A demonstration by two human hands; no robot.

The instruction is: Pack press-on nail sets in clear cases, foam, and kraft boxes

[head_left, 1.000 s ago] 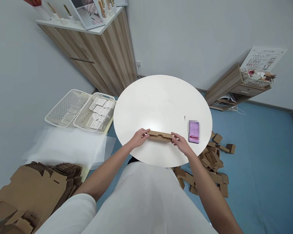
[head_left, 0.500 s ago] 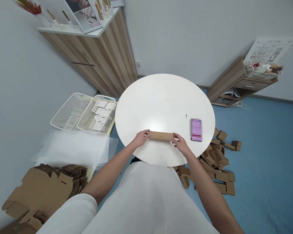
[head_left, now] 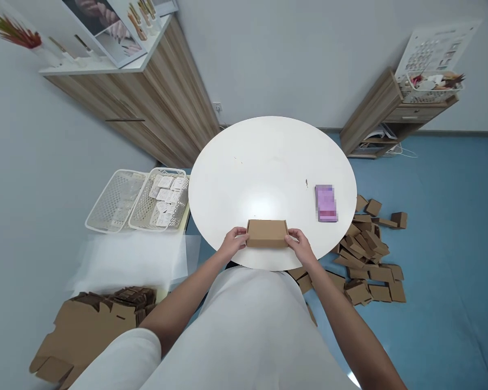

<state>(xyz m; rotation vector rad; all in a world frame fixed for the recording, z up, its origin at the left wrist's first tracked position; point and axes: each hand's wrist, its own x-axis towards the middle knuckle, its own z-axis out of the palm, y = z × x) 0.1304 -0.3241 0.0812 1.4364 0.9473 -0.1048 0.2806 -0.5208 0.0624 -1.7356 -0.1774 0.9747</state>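
Note:
A small brown cardboard box (head_left: 267, 233), its lid closed, is at the near side of the round white table (head_left: 272, 157). My left hand (head_left: 233, 241) grips its left end, fingers behind and thumb toward me. At the other end, my right hand (head_left: 300, 244) pinches the box the same way. The top panel and the front side of the box face the camera. Whether its underside touches the tabletop I cannot tell. To the right of my right hand lies a purple phone-like rectangle (head_left: 326, 203), blurred out.
Several folded brown boxes (head_left: 366, 244) lie heaped on the blue floor at right. Flat cardboard blanks (head_left: 85, 330) are stacked at lower left, near white sheets (head_left: 134, 260). Two white baskets (head_left: 117, 200) stand left of the table, one with cards. A wooden cabinet (head_left: 146, 103) stands behind.
The box has tipped from showing mainly its narrow side to showing its broad top panel. Both hands have stayed at its ends. The whole view has shifted slightly.

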